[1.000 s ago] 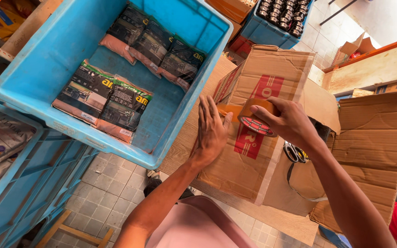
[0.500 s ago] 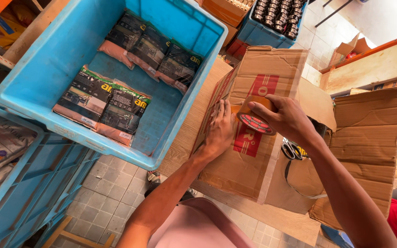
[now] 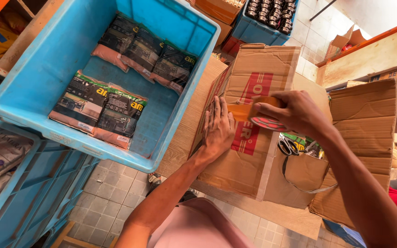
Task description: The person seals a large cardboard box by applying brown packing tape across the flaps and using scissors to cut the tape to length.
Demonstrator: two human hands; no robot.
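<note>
Head view: brown packing-tape roll [image 3: 263, 115] gripped at frame centre over a corrugated cardboard box [image 3: 246, 151].

Right hand [image 3: 295, 112] curls its fingers [image 3: 272, 108] around the glossy round roll, thumb on its red core, a short strip stretched to the left hand [image 3: 218, 128], which lies flat, fingers together, on the box's matte side. Since half a second ago the left hand has slid slightly lower. Upper left, a smooth blue plastic crate [image 3: 42, 69] holds dark foil packets [image 3: 98, 108]; black-handled scissors [image 3: 288, 147] lie right of the roll.
</note>
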